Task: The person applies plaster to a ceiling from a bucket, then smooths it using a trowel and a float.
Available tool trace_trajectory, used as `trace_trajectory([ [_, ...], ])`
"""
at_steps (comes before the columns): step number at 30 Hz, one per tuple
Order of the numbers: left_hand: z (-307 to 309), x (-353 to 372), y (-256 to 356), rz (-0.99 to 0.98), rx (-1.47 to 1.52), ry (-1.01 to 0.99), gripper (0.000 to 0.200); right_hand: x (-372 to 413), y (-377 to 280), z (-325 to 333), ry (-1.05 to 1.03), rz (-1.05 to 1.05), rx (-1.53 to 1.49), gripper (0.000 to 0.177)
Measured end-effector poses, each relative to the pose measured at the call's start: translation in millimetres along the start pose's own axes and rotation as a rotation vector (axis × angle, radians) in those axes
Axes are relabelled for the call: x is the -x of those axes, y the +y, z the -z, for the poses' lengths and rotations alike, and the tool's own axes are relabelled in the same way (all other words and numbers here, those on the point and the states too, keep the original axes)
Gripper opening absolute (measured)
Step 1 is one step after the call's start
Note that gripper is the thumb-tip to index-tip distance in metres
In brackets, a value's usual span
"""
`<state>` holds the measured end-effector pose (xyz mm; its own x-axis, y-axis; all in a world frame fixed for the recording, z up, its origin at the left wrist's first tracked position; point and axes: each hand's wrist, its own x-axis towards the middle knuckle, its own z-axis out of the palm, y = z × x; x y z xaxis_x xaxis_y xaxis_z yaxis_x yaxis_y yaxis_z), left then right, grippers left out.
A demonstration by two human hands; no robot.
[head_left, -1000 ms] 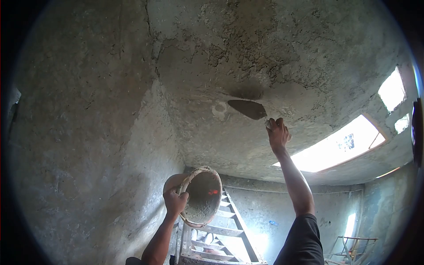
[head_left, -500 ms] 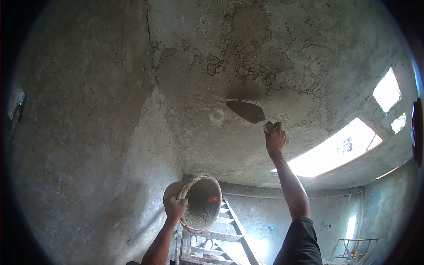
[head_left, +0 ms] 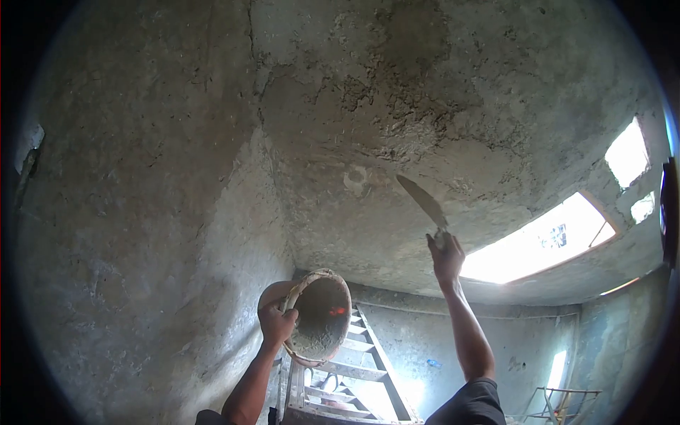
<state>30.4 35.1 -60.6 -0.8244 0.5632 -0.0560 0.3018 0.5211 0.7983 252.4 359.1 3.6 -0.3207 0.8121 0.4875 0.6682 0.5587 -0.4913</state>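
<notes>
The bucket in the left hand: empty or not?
Not entirely empty: gritty grey mix shows inside the bucket; how much, I cannot tell.

The side wall (head_left: 134,212) lies left of both hands; the left hand (head_left: 276,322) is at the left rim of the bucket (head_left: 327,299), with mortar (head_left: 308,345) in it; the ladder (head_left: 354,370) stands behind the bucket; to their right, the right hand (head_left: 448,258) has the trowel (head_left: 423,201); farther right is a large opening (head_left: 542,241); a metal frame (head_left: 575,392) stands far right, before the far wall (head_left: 460,333).
</notes>
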Motion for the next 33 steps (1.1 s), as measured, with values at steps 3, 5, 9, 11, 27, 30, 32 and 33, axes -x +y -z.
trace_trajectory([
  [3, 0.1, -0.2, 2.6, 0.023, 0.004, -0.026, 0.019, -12.1, -0.2, -7.7, -0.049, 0.002, 0.127, 0.036],
  [5, 1.9, 1.1, 8.8, 0.062, 0.013, -0.042, 0.015, -22.8, -1.4, -13.6, -0.055, -0.018, 0.192, 0.039],
  [9, 0.5, 1.4, -0.1, 0.026, 0.004, 0.02, 0.016, -37.6, -11.9, -25.1, -0.027, -0.02, 0.165, 0.039],
  [11, 2.9, 3.9, 3.1, 0.058, 0.017, -0.01, 0.017, -38.7, -15.1, -27.7, -0.034, -0.017, 0.224, 0.037],
  [27, -1.7, 9.8, -2.6, 0.043, 0.014, -0.036, 0.02, -43.4, -10.0, -18.8, -0.146, -0.036, 0.2, 0.035],
  [30, -4.5, 12.0, -7.3, 0.04, 0.0, -0.033, 0.02, -43.6, -4.5, -26.5, -0.139, -0.037, 0.214, 0.035],
  [32, -6.1, 11.2, -11.5, 0.031, 0.003, -0.02, 0.02, -44.4, -4.6, -26.6, -0.162, -0.052, 0.207, 0.035],
  [33, -6.3, 11.8, -12.9, 0.024, 0.007, -0.024, 0.019, -44.0, -4.6, -26.5, -0.187, -0.07, 0.206, 0.035],
])
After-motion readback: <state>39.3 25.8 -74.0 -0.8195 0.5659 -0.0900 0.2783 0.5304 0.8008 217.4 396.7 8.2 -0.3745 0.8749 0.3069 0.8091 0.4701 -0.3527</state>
